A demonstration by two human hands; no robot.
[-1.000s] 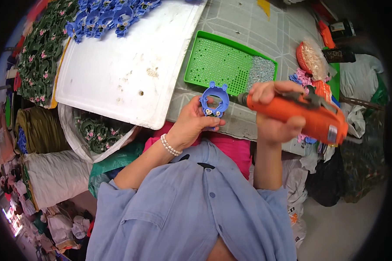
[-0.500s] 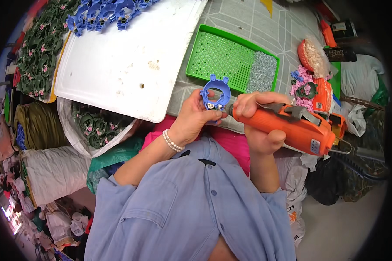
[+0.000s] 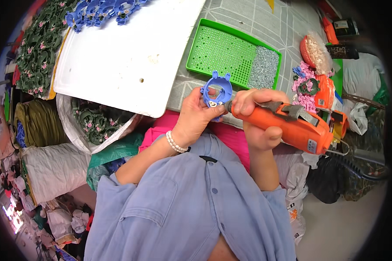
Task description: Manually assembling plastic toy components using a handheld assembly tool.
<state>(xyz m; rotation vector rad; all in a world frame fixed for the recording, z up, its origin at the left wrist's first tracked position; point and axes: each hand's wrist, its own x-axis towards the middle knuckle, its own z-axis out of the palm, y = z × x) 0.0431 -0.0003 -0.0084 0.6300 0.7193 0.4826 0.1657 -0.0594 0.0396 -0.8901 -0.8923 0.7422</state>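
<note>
A blue plastic ring-shaped part (image 3: 221, 81) with two small ears on top stands upright in my left hand (image 3: 190, 119), pinched at its lower edge between thumb and fingers. My right hand (image 3: 258, 135) is wrapped round an orange electric screwdriver (image 3: 287, 129), its thumb under the body. The screwdriver's dark nose points left and meets the lower right of the blue part, near small pale fittings. Its bit tip is hidden there. Just beyond the part lies a green perforated tray (image 3: 217, 48) with a heap of small silvery screws (image 3: 264, 65) in its right end.
A white board (image 3: 117, 65) covers the table's left, with several blue parts (image 3: 104, 13) at its far edge. Green parts fill a white sack (image 3: 96, 124) below it and a pile (image 3: 39, 56) at far left. Pink parts (image 3: 304, 82) and a red basket (image 3: 308, 52) stand right.
The blue part has turned slightly in my left hand, and the screwdriver's nose now sits closer against it. Both hands keep their grip. The whole view has shifted a little.
</note>
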